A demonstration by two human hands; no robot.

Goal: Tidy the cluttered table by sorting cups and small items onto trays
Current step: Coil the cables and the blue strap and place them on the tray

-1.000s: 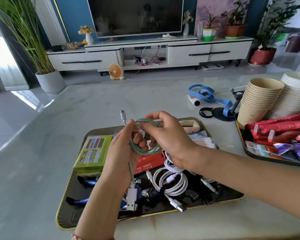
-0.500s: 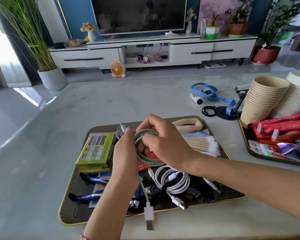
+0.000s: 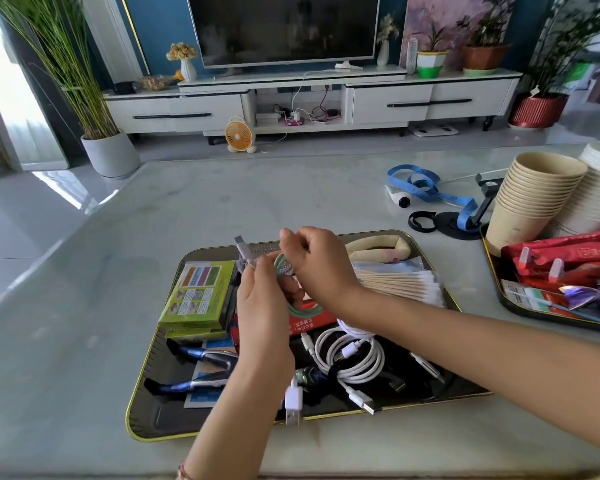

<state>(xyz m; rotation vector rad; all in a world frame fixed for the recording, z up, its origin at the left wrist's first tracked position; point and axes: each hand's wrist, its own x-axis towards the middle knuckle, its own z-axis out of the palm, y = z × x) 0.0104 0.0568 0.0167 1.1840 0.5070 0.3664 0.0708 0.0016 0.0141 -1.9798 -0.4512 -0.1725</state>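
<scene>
pale marble table (image 3: 84,306) fills the view, with a tv unit behind it. on it sits the near tray (image 3: 136,403), dark with a yellow rim, holding a green box (image 3: 198,296), a coiled white cable (image 3: 354,355) and blue-handled pliers (image 3: 201,356). a second tray (image 3: 492,271) with red packets lies to the right, with stacked paper cups (image 3: 534,195) at its far end. above the near tray both hands work 1 green cable (image 3: 305,311). the left hand (image 3: 264,313) has its fingers curled round the coil, clamping the loops; the right hand (image 3: 321,265) pinches a loop near the top. the cable looks light, soft and springy, so the coil will likely spring apart if the left hand eases off. the best hold is across all the loops together, not by an end. its white usb plug (image 3: 293,401) dangles free below the left wrist, over the tray's near rim, and the small connector (image 3: 240,244) sticks up above the left fingers; both are stiff and could snag on the other cables when the coil is set down
</scene>
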